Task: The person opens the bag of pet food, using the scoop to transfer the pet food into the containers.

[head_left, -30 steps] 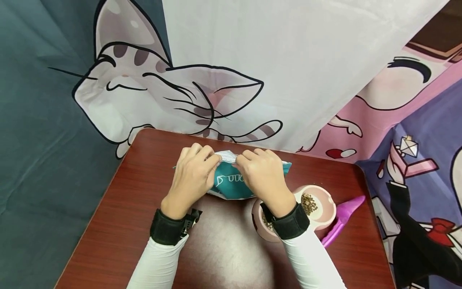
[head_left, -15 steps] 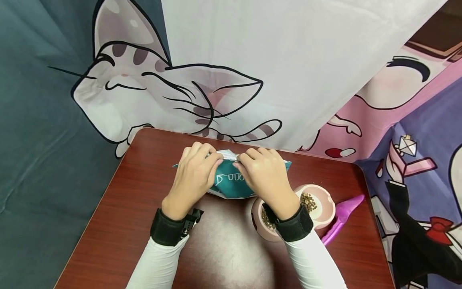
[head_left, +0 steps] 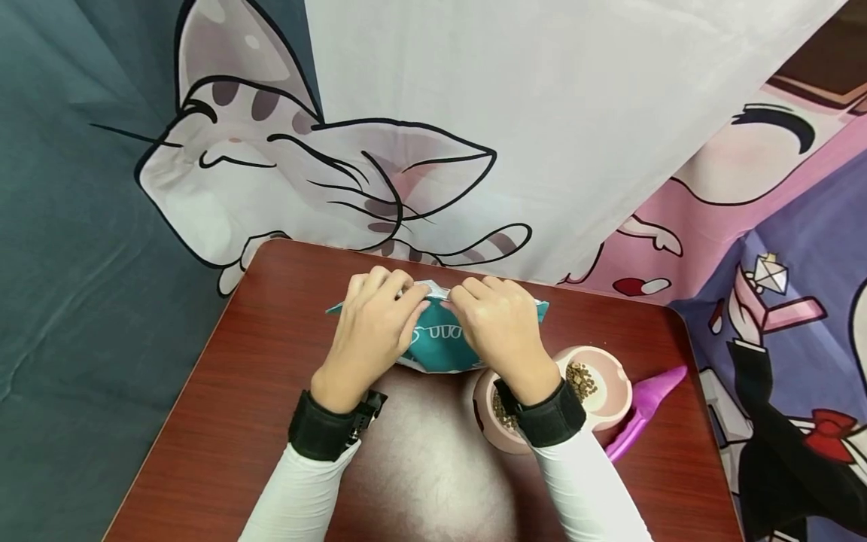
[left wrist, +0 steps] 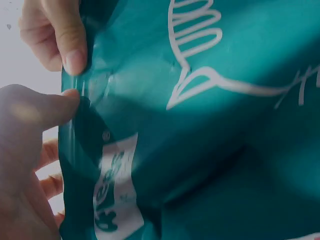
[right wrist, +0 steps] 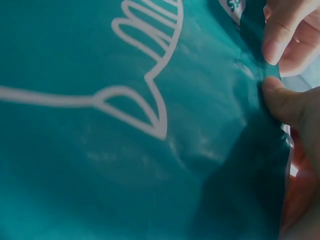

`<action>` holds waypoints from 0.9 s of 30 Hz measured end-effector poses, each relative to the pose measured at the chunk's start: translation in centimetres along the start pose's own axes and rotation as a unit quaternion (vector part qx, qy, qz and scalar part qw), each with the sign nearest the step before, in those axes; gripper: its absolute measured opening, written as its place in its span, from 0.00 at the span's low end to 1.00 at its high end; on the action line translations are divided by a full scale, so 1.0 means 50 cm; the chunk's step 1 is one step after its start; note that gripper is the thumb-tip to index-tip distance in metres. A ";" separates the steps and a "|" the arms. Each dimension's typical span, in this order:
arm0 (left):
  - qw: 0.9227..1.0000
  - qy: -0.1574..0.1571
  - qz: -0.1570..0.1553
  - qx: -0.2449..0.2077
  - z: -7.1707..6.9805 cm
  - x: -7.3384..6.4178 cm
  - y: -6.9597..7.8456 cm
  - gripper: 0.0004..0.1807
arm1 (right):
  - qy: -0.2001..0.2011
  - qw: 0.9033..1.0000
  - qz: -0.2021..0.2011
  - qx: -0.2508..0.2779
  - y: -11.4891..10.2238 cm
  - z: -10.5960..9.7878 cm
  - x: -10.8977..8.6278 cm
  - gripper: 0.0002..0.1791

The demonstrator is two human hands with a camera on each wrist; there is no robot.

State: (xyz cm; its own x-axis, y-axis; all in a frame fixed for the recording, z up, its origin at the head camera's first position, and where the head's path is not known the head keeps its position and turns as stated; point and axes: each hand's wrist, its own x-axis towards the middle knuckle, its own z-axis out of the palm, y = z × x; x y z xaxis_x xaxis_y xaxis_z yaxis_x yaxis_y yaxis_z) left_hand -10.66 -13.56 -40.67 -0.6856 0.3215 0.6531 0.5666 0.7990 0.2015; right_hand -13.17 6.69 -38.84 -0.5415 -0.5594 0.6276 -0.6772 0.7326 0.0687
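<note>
A teal bag (head_left: 440,342) with white line drawings and a white top edge stands near the far side of the table. My left hand (head_left: 372,324) pinches its top edge left of the middle, thumb on the near face and fingers behind. To the right, my right hand (head_left: 497,324) pinches the same edge. In the left wrist view the teal bag (left wrist: 210,135) fills most of the picture, and the two thumbs sit close together along its edge. The right wrist view shows the bag (right wrist: 115,165) with a bone-like drawing and both thumbs at the edge.
A pink double bowl (head_left: 612,391) with brown kibble (head_left: 580,382) stands under and beside my right wrist. Right of it lies a purple scoop-like tool (head_left: 643,410). The brown table (head_left: 223,421) meets a cartoon-printed cloth (head_left: 542,150) at its far edge.
My left hand has slid slightly to the right along the bag's top edge, closer to the right hand. The right hand has barely moved. Bowl and purple tool stay put.
</note>
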 end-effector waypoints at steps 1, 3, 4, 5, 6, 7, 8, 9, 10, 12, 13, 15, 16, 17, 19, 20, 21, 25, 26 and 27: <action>1.000 0.000 0.004 0.004 0.001 0.001 0.002 0.08 | -0.006 1.000 -0.001 -0.002 0.001 -0.002 -0.001 0.12; 1.000 0.002 0.008 0.007 0.002 0.004 0.005 0.08 | -0.020 1.000 -0.003 -0.006 0.003 -0.007 -0.003 0.12; 1.000 0.004 0.010 0.008 0.003 0.005 0.006 0.08 | -0.024 1.000 -0.002 -0.008 0.004 -0.010 -0.005 0.12; 1.000 0.005 0.010 0.008 0.004 0.005 0.006 0.08 | -0.026 1.000 -0.001 -0.010 0.005 -0.015 -0.007 0.12; 1.000 0.006 0.010 0.008 0.005 0.006 0.007 0.09 | -0.026 1.000 0.002 -0.011 0.007 -0.018 -0.010 0.12; 1.000 0.007 0.011 0.008 0.006 0.006 0.007 0.09 | -0.025 1.000 0.006 -0.011 0.009 -0.022 -0.013 0.13; 1.000 0.007 0.012 0.008 0.006 0.006 0.007 0.09 | -0.021 1.000 0.010 -0.009 0.011 -0.024 -0.017 0.13; 1.000 0.007 0.013 0.007 0.007 0.006 0.007 0.09 | -0.017 1.000 0.013 -0.009 0.013 -0.026 -0.020 0.13; 1.000 0.006 0.013 0.006 0.007 0.006 0.007 0.09 | -0.013 1.000 0.015 -0.006 0.015 -0.028 -0.022 0.12; 1.000 0.005 0.013 0.003 0.008 0.005 0.008 0.09 | -0.008 1.000 0.017 -0.002 0.018 -0.028 -0.026 0.11; 1.000 0.004 0.013 0.002 0.008 0.005 0.008 0.10 | -0.006 1.000 0.015 -0.001 0.020 -0.027 -0.027 0.11; 1.000 0.002 0.013 -0.003 0.008 0.004 0.008 0.09 | -0.002 1.000 0.010 -0.002 0.020 -0.025 -0.027 0.12; 1.000 0.001 0.013 -0.005 0.008 0.004 0.008 0.09 | 0.000 1.000 0.010 -0.001 0.021 -0.024 -0.027 0.13; 1.000 0.001 0.014 -0.006 0.009 0.003 0.008 0.09 | 0.002 1.000 0.008 0.001 0.021 -0.023 -0.027 0.14; 1.000 0.001 0.017 -0.011 0.010 0.004 0.010 0.08 | 0.006 1.000 0.005 0.004 0.022 -0.021 -0.027 0.16; 1.000 0.000 0.020 -0.013 0.011 0.004 0.011 0.08 | 0.007 1.000 0.003 0.006 0.022 -0.021 -0.027 0.16; 1.000 0.000 0.025 -0.015 0.012 0.005 0.012 0.08 | 0.008 1.000 0.001 0.007 0.023 -0.021 -0.026 0.17; 0.999 -0.001 0.041 -0.028 0.017 0.008 0.019 0.07 | -0.003 1.000 -0.005 0.015 0.025 -0.023 -0.025 0.16; 0.999 0.001 0.042 -0.032 0.018 0.010 0.020 0.06 | -0.006 1.000 -0.005 0.017 0.025 -0.024 -0.024 0.14; 0.998 0.003 0.042 -0.036 0.019 0.011 0.021 0.06 | -0.011 1.000 -0.006 0.018 0.026 -0.026 -0.024 0.13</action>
State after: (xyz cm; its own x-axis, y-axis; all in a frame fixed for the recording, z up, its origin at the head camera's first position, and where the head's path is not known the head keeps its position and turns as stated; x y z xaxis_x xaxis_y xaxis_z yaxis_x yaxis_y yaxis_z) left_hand -10.87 -12.05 -40.80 -0.6313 0.3831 0.6743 0.6536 0.7308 0.1968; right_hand -12.74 8.80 -38.50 -0.5441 -0.5761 0.6099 -0.7010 0.7116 0.0468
